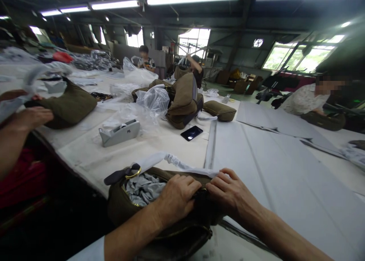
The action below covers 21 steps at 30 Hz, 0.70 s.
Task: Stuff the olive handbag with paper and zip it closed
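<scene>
An olive-green bag [122,208] with a gold zip and a gold ring lies at the table's near edge, open at the top. Crumpled grey stuffing paper [144,187] fills it. My left hand [176,198] is curled over the bag's upper edge, fingers closed on the fabric by the zip. My right hand [230,190] grips the same edge just to the right, fingers bent and pressed on the bag and on a strip of white paper [176,162] that trails out behind it.
A grey tape dispenser [119,132], a black phone [191,133] and clear plastic bags [152,99] lie further along the white table [273,177]. More olive bags [184,103] are piled beyond. A co-worker's hand [30,116] at left holds another bag [70,105]. Other people sit further off.
</scene>
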### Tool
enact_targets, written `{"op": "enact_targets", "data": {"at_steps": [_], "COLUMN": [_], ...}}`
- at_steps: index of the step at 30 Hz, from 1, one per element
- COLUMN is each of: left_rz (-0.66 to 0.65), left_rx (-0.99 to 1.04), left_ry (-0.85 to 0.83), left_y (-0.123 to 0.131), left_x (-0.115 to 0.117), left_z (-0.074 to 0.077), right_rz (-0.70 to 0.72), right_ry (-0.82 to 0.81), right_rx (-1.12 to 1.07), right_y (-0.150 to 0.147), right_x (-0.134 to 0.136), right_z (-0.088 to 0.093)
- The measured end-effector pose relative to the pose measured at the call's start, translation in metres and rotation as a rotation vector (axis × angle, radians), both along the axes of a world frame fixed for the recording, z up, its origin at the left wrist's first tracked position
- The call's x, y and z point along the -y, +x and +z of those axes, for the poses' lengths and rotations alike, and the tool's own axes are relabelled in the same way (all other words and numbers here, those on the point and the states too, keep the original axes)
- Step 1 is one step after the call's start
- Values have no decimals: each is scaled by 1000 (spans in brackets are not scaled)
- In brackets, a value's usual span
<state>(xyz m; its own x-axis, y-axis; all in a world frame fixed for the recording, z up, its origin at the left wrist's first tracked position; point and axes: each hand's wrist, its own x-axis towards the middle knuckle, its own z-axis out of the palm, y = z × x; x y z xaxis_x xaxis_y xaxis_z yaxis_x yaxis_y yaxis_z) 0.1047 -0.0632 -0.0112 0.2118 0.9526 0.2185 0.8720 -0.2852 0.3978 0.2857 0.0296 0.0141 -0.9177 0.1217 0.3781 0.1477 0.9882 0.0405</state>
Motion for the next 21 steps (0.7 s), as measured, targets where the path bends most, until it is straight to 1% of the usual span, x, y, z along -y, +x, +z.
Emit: {"op": "enact_targets", "data": {"at_steps": [3,5,8,13,16,21], "left_rz": [16,30,45,205,202,199], "left_rx": [110,123,124,287,356,354], "left_ry": [25,17,-3,-41,13,32], "left_y": [4,7,15,33,38,36], "left_x": [5,5,1,-2,0,0], "left_z": [2,3,3,2,3,3], "right_rz": [11,31,62,66,67,87], "right_ry": [-25,-43,-25,-14,-14,-31], "right_rx": [-47,-52,-59,-53,-84,-130], "right_y": [1,1,2,4,4,2], "right_x": [1,0,-2,-7,-9,-13], "right_z": [-2,-1,-2,-7,-8,-9]}}
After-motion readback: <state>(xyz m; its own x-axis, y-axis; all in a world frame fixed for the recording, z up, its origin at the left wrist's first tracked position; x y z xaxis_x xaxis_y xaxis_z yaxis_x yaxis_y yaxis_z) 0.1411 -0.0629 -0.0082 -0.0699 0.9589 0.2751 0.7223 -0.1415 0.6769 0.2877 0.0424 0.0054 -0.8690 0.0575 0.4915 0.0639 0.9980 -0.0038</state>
